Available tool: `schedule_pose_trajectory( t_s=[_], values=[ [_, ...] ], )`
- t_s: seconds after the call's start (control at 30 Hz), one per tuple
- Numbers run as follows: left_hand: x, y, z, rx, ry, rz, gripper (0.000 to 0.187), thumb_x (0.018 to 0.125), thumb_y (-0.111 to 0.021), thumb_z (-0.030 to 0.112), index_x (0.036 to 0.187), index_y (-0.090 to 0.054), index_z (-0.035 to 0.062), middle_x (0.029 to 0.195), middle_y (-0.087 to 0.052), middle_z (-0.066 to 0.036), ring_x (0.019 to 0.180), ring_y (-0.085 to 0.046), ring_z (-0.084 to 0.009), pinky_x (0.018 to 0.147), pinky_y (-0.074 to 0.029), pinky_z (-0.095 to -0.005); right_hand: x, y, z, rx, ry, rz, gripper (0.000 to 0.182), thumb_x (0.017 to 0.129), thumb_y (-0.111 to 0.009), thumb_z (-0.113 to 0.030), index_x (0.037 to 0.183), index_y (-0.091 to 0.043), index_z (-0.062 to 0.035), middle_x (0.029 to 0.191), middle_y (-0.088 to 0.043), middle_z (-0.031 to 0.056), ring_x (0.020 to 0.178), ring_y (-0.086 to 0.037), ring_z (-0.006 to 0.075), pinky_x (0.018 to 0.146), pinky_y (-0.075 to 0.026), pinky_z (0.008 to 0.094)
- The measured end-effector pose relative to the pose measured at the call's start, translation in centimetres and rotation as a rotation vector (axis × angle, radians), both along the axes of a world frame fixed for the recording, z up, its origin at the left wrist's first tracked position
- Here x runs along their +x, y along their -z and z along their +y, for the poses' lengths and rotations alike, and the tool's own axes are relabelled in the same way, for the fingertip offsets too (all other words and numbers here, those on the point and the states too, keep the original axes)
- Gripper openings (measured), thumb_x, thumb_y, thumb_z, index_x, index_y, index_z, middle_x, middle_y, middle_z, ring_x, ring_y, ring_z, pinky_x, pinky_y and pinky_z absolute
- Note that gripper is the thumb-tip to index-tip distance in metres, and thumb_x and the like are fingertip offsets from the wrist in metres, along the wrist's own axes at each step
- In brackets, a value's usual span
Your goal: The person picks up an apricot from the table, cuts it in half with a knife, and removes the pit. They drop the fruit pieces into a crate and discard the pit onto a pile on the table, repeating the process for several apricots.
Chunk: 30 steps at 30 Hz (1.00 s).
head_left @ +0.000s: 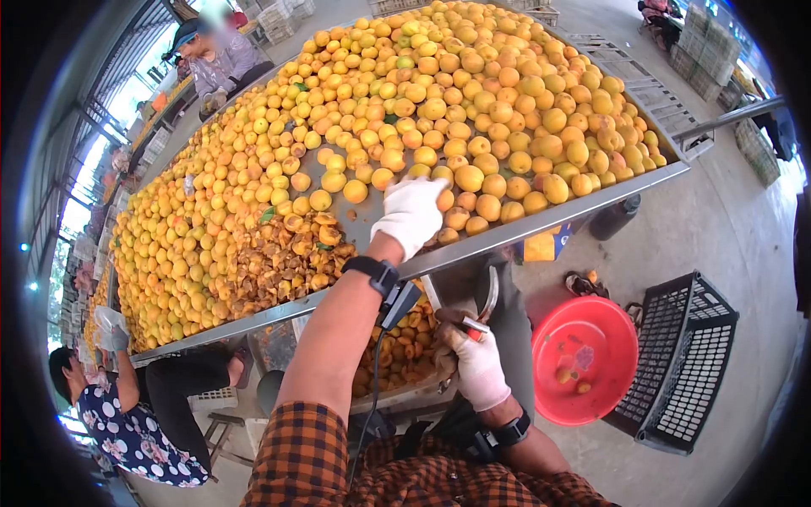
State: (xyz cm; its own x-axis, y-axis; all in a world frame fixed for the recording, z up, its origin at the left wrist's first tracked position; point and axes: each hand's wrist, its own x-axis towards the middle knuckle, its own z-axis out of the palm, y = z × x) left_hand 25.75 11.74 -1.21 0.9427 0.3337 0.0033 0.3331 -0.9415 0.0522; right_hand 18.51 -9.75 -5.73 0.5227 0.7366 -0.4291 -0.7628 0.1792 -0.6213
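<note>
A large heap of apricots (pixel 473 93) covers the metal-rimmed table (pixel 541 221) before me. My left hand (pixel 410 213), in a white glove, reaches over the rim with its fingers curled round an apricot (pixel 445 201) at the heap's near edge. Closer to my body, my right hand (pixel 480 367), also gloved, is closed round a small tool with a red part (pixel 475 330); its working end is hard to make out. Split, browned apricot pieces (pixel 283 253) lie on the table left of my left hand. Below the rim, a container (pixel 414 390) holds more apricot pieces, partly hidden by my left arm.
On the floor to the right stand a red basin (pixel 583 397) with a little fruit in it and black plastic crates (pixel 676 359). A person in a floral top (pixel 139 431) sits at the lower left, and another person (pixel 221 63) is across the table.
</note>
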Motion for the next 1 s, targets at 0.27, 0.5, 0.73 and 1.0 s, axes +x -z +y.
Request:
schedule_pose_trajectory(
  t_s=[0.27, 0.5, 0.73, 1.0],
  values=[
    [-12.9, -5.5, -3.1, -1.236, -0.002, -0.390, 0.051, 0.073, -0.060, 0.005, 0.122, -0.051, -0.0046, 0.116, -0.057, -0.009, 0.109, -0.051, -0.0173, 0.095, -0.038, -0.0277, 2.0, -3.5, -0.5, 0.092, -0.007, -0.366, 0.038, 0.081, -0.059, -0.001, 0.118, -0.051, -0.0015, 0.082, -0.058, 0.0033, 0.059, -0.054, 0.0077, 0.051, -0.044, 0.0206],
    [-21.4, -5.3, -8.5, -1.730, -0.065, -0.550, 0.049, 0.081, -0.056, 0.009, 0.127, -0.045, -0.0023, 0.120, -0.055, -0.010, 0.112, -0.052, -0.0190, 0.096, -0.040, -0.0290, -1.3, -6.0, 1.0, 0.326, -0.301, -0.688, 0.066, 0.072, -0.065, 0.007, 0.132, -0.039, -0.0012, 0.126, -0.052, 0.0085, 0.112, -0.050, 0.0136, 0.093, -0.042, 0.0272],
    [-23.3, -0.5, -11.5, -2.042, -0.197, -1.177, 0.037, 0.091, -0.055, 0.027, 0.118, -0.050, 0.0016, 0.112, -0.058, -0.009, 0.102, -0.056, -0.0177, 0.088, -0.045, -0.0287, -7.7, -6.2, 1.8, 0.134, -0.046, -1.093, 0.071, 0.075, -0.068, -0.002, 0.136, -0.032, -0.0012, 0.125, -0.051, 0.0161, 0.107, -0.054, 0.0169, 0.089, -0.045, 0.0269],
    [-26.2, -0.4, -11.1, -2.301, 0.230, -1.166, 0.056, 0.093, -0.047, 0.040, 0.134, -0.036, 0.0035, 0.128, -0.049, -0.019, 0.121, -0.045, -0.0342, 0.099, -0.039, -0.0471, -7.3, -8.5, -1.5, -0.017, -0.314, -1.381, 0.034, 0.088, -0.053, -0.009, 0.121, -0.045, -0.0001, 0.080, -0.063, 0.0139, 0.068, -0.064, 0.0238, 0.063, -0.049, 0.0299]
  ],
)
